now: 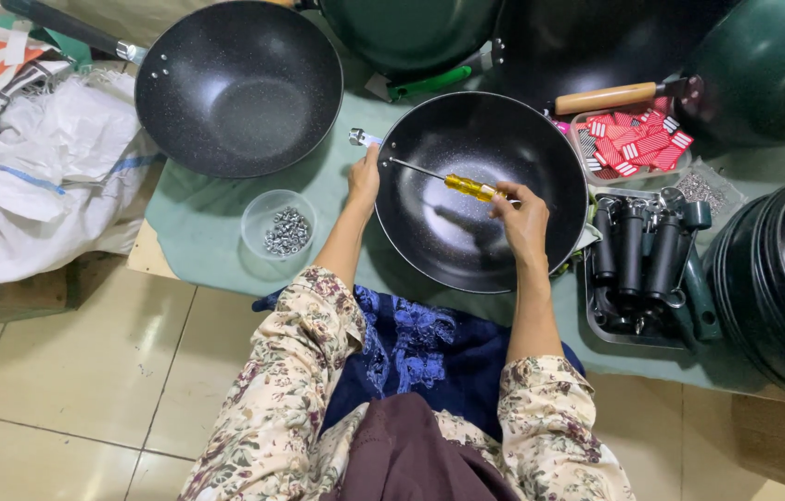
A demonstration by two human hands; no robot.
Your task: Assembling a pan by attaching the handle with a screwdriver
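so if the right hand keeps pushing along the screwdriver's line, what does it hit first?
Probably the wok's left rim: the right hand holds a yellow-handled screwdriver whose tip points there, toward the left hand at the rim. Depth unclear.

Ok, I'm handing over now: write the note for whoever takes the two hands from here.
Left hand: gripping the rim of the wok beside a metal bracket.
Right hand: holds the yellow screwdriver, its tip pointing at the rim near the bracket.
Screws in the clear bowl; black handles in the tray to the right.
Done: bracket sits at the rim.
Left: this wok has no handle on yet.
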